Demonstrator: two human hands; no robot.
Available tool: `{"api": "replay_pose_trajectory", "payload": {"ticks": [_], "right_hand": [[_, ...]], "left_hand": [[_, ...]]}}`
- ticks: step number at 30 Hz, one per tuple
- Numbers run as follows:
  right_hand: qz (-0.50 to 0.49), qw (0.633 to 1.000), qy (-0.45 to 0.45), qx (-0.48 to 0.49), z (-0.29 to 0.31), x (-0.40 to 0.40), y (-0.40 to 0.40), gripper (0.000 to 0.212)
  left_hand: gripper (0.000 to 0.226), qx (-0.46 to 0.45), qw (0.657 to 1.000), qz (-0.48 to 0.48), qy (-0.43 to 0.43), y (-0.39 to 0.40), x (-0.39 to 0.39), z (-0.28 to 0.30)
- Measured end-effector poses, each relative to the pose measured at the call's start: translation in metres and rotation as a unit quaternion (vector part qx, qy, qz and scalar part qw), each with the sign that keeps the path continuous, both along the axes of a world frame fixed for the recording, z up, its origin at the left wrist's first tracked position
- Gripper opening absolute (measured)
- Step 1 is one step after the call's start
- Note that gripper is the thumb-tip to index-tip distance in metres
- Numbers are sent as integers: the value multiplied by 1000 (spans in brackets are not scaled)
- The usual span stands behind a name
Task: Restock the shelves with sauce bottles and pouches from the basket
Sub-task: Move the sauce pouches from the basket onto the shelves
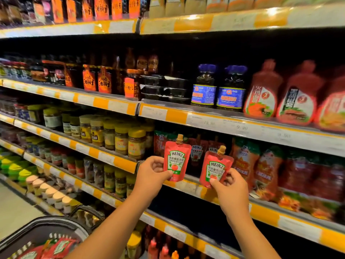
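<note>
We hold 2 ketchup pouches before the shelf edge [188, 186]. The left hand [152, 173] pinches the left pouch [177, 161], upright, cap up. The right hand [228, 189] pinches the right pouch [214, 168], long axis tilted, cap up-right. More pouches lie in 1 basket [37, 228].
</note>
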State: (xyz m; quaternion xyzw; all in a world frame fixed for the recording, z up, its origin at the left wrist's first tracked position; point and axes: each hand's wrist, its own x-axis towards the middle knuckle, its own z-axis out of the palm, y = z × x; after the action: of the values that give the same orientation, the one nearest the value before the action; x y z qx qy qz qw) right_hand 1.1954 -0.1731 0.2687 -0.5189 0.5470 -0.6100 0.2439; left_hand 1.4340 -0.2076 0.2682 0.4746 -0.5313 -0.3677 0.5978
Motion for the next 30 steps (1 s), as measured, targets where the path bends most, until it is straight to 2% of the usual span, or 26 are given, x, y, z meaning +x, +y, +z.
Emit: {"api": "replay_pose_trajectory", "payload": {"ticks": [6, 11, 16, 19, 25, 27, 30], "right_hand": [[-74, 996, 39, 5, 1, -3, -3, 29], [-109, 992, 65, 19, 7, -1, -11, 29], [-152, 982, 95, 55, 13, 1, -24, 20], [-162, 976, 116, 83, 13, 4, -31, 40], [-189, 960, 170, 120, 10, 12, -43, 24], [-193, 954, 186, 133, 11, 13, -46, 26], [-201, 948, 201, 146, 12, 12, -50, 28]], "left_hand": [[36, 17, 997, -22, -69, -25, -24, 1], [35, 19, 997, -38, -66, -38, -32, -4], [35, 8, 997, -59, -54, -51, -36, -1], [37, 10, 996, -67, -61, -59, -38, -1], [36, 27, 989, -76, -126, -74, -40, -2], [42, 39, 986, -78, -142, -77, -42, 0], [75, 73, 977, -86, -183, -82, -42, 4]]}}
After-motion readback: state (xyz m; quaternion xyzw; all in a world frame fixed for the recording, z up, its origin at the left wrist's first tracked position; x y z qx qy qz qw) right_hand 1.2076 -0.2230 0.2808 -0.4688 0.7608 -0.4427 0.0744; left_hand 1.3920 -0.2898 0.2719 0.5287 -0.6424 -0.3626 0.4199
